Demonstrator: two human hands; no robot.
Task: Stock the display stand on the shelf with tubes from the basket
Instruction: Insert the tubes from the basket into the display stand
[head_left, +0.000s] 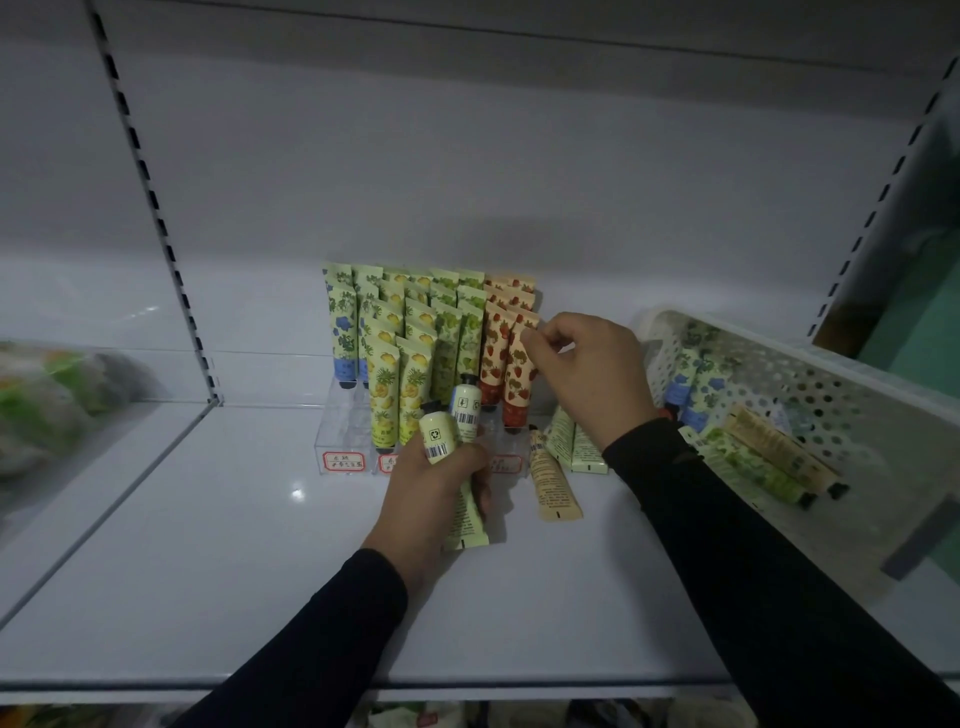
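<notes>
A clear tiered display stand (343, 441) sits at the back of the white shelf (208, 545), filled with upright tubes in blue-flower, yellow, green and red strawberry prints. My left hand (441, 488) grips two or three light green tubes (441, 436), caps pointing up, just in front of the stand. My right hand (587, 374) pinches the top of a red strawberry tube (519, 374) in the stand's right column. The white perforated basket (831, 395) stands at the right with several tubes inside.
Loose tubes lie on the shelf between stand and basket: a cream one (553, 483) and two pale green ones (571, 441). A bag of packaged goods (47, 400) occupies the neighbouring shelf bay at left. Slotted uprights frame both sides.
</notes>
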